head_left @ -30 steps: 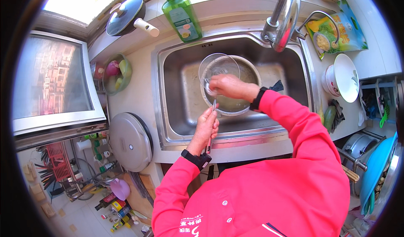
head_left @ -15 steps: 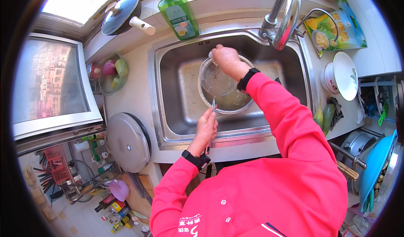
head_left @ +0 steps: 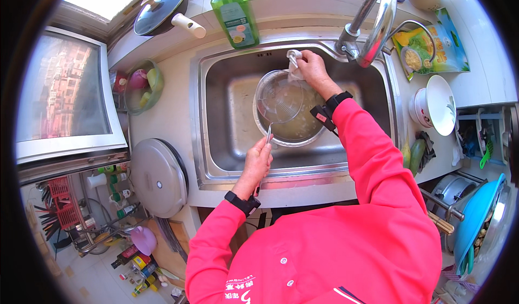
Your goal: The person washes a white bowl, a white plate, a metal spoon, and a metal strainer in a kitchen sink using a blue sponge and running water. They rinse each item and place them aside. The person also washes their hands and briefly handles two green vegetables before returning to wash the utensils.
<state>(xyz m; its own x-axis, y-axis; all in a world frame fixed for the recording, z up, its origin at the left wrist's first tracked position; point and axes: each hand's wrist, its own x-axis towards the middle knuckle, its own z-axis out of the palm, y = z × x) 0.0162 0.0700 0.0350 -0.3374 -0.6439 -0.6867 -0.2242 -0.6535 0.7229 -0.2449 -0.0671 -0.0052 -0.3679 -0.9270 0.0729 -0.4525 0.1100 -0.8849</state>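
My left hand [head_left: 256, 163] is closed round the handle of a round wire mesh strainer [head_left: 277, 99]. The strainer's bowl is over a metal basin [head_left: 314, 134] that holds cloudy water. Between the fingers of my right hand [head_left: 315, 72] is a crumpled white cloth [head_left: 295, 66], held at the strainer's far right rim; part of the cloth hangs down against the mesh. The basin stands in a stainless steel sink [head_left: 233, 136].
A chrome faucet [head_left: 373, 28] arches over the sink's far right corner. Behind the sink stands a green bottle [head_left: 236, 17]; a lidded pan [head_left: 162, 9] is farther left. White bowls [head_left: 439, 105] and a colourful bag [head_left: 427, 47] lie to the right.
My right hand has moved right and slightly back from the strainer's rim, and more of the white cloth shows. My left hand keeps its grip on the strainer handle.
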